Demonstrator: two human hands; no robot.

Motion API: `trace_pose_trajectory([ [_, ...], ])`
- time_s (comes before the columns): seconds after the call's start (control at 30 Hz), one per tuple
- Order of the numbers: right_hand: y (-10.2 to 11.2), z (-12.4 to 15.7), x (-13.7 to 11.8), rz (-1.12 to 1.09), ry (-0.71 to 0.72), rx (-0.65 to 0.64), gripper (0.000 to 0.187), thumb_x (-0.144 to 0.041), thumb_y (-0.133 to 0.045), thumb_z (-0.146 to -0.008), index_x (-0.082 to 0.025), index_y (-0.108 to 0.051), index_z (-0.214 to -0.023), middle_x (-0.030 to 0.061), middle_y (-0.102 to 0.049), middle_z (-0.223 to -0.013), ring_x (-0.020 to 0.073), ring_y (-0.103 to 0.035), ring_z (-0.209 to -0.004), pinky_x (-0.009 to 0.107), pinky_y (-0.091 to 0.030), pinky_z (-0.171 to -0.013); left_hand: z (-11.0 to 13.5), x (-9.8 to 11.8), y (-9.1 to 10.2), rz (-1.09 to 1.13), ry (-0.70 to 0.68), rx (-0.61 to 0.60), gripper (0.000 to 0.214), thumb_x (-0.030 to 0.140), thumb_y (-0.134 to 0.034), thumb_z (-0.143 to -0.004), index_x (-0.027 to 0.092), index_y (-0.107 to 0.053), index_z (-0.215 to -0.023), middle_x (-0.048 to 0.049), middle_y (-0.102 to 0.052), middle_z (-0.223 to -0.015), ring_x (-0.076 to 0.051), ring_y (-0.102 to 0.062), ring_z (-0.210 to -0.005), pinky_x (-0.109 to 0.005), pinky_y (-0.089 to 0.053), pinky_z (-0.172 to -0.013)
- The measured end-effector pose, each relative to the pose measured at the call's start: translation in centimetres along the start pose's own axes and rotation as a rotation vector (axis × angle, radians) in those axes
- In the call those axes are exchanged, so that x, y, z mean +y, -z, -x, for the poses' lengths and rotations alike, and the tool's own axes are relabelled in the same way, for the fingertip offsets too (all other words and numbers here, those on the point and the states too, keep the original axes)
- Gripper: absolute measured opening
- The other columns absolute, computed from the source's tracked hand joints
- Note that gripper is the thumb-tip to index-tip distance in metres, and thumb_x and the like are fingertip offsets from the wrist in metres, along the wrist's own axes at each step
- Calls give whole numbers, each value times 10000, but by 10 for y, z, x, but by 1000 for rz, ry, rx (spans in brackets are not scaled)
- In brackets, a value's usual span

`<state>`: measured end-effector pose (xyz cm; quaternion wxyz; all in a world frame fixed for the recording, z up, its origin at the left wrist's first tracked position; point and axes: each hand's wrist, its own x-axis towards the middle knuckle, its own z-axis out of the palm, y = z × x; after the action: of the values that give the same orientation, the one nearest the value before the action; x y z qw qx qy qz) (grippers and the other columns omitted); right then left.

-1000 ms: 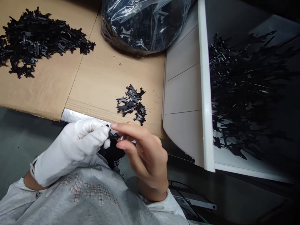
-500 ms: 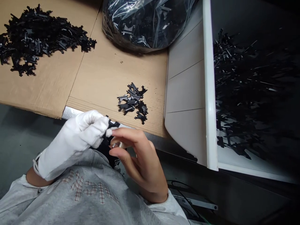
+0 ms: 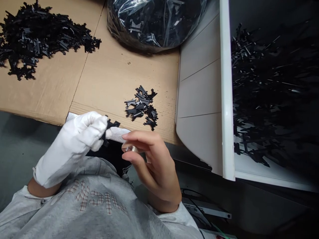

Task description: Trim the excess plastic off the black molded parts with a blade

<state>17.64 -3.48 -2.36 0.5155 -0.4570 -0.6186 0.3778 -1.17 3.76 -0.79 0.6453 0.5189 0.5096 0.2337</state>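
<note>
My left hand (image 3: pixel 79 137), in a white glove, pinches a small black plastic part (image 3: pixel 113 124) with forked ends. The part stands out past the glove's fingertips, over the table's front edge. My right hand (image 3: pixel 154 162) is bare and curled just to the right, apart from the part. Within its fingers sits a small pale piece with a metal tip (image 3: pixel 128 149), mostly hidden, so its kind cannot be told. Beyond my hands, a small heap of similar black parts (image 3: pixel 142 105) lies on the cardboard.
A large pile of black parts (image 3: pixel 42 36) covers the cardboard (image 3: pixel 107 79) at far left. At the back stands a clear plastic bag (image 3: pixel 154 30) full of black parts. A white-walled bin (image 3: pixel 226 99) on the right holds many more dark pieces (image 3: pixel 269 93).
My left hand has moved left and slightly up with the black part. My right hand has shifted a little right, widening the gap between the hands.
</note>
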Motion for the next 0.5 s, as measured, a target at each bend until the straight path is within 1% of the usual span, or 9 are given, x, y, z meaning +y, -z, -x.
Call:
trace_pose_trajectory([
  [0.07, -1, 0, -1, 0, 1, -7, 278, -230, -713, -1105, -307, -654, -1366, 7, -795, -1094, 157, -790, -908, 264, -640, -843, 0, -1, 1, 6, -32, 0, 410, 559, -599, -1050, 237, -636, -799, 11, -561, -632, -141, -492, -574, -272, -423, -541],
  [0.17, -3, -1, -2, 7, 7, -44, 282, -237, -716, -1103, -299, -646, -1369, 31, -799, -1170, 168, -783, -912, 292, -650, -852, 0, -2, 1, -3, -83, -20, 440, 609, -612, -1042, 241, -690, -814, 7, -593, -646, -146, -527, -579, -271, -442, -538],
  [0.33, -9, -6, 2, -35, 4, -76, 286, -207, -713, -1097, -303, -635, -1354, 41, -799, -1209, 184, -800, -931, 318, -669, -853, 1, -2, -1, 52, -53, -12, 441, 627, -627, -1025, 248, -688, -808, 24, -564, -625, -134, -488, -566, -263, -411, -527],
  [0.4, -10, -7, 4, -33, 2, -68, 292, -191, -711, -1094, -307, -633, -1350, 35, -796, -1193, 186, -801, -929, 320, -669, -857, 1, -1, -2, 52, -47, -23, 427, 603, -620, -1038, 243, -688, -818, 22, -562, -636, -134, -492, -576, -268, -418, -538],
  [0.5, -10, -8, 5, 4, 7, -10, 258, -229, -734, -1088, -310, -645, -1317, 24, -786, -1150, 184, -789, -934, 299, -657, -836, 1, 0, 0, 40, -18, -51, 374, 497, -620, -1067, 226, -650, -812, 22, -558, -664, -124, -491, -582, -272, -438, -555],
])
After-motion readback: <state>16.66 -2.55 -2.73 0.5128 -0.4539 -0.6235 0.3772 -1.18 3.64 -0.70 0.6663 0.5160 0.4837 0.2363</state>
